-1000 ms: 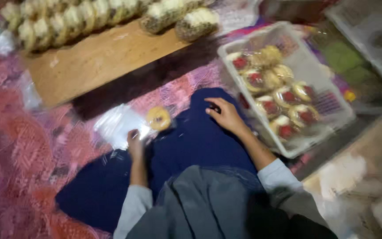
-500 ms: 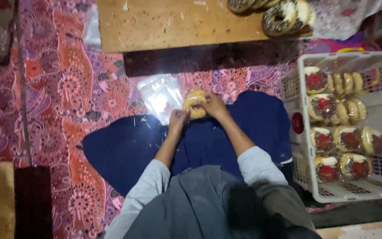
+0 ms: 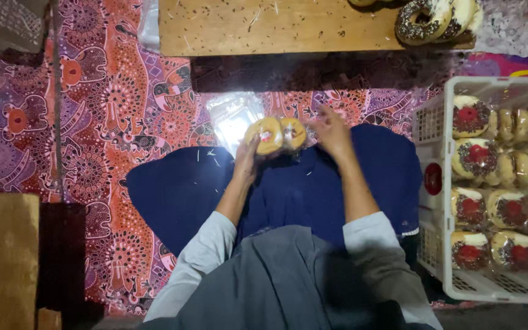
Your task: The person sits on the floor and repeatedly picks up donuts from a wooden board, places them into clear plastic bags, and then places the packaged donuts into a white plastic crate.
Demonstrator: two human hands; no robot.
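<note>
Golden, round doughnuts [image 3: 275, 134], two of them side by side with a pale glaze and a small dark-red spot on each, sit between your hands above the dark blue cloth [image 3: 184, 189] spread over your lap. From the head camera you cannot tell whether a clear wrapper already covers them; the glare there washes out the detail. Your left hand [image 3: 247, 162] is pressed against the left doughnut from below, fingers wrapped on its edge. Your right hand [image 3: 331, 131] is open, fingers spread, just beside the right doughnut; whether it touches is hard to make out. A stack of clear plastic bags [image 3: 230, 116] lies just behind the doughnuts on the patterned red and purple mat [image 3: 105, 104], overexposed and blurred. Along the mat's far edge stands a low wooden board [image 3: 264, 27], crumb-strewn, with chocolate-sprinkled ring doughnuts [image 3: 435, 21] at its right end, cut off by the frame. At your right, a white plastic crate [image 3: 435, 131] holds wrapped doughnuts in rows, partly cropped.
</note>
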